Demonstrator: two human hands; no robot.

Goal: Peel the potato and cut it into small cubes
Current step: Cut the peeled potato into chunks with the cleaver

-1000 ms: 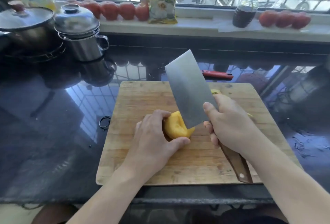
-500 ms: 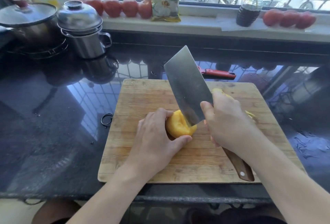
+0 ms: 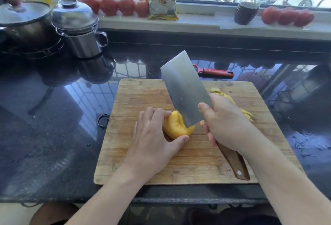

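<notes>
Head view, the only one recorded. Against the two earlier frames little displacement is noted: the cleaver (image 3: 182, 90) is kept at much the same tilt, its lower heel corner set against the right end of the potato (image 3: 176, 126), and the holding hand has not shifted on the board. The blade is judged to be seated a little lower on the flesh than one second ago, though the wearer's head was also moved, so this is not certain. The potato is seen fully yellow and skinless, with a cut face turned upward. It is therefore inferred that peeling is finished and the cutting stage is under way; no cubes are seen yet.

Left hand (image 3: 152, 135): laid over the left side of the potato, fingers curled across its top, thumb pressed along its near edge. The potato is thus gripped against the cutting board (image 3: 136, 162), directly right of this hand's fingertips.

Right hand (image 3: 225, 122): closed round the cleaver at the junction of blade and wooden handle, thumb laid on the blade flat, handle end projecting toward the wearer below the wrist. Peelings (image 3: 232, 102) are lying just behind this hand. A red peeler (image 3: 215, 72) is lying beyond the board's far edge, well apart from both hands.
</notes>
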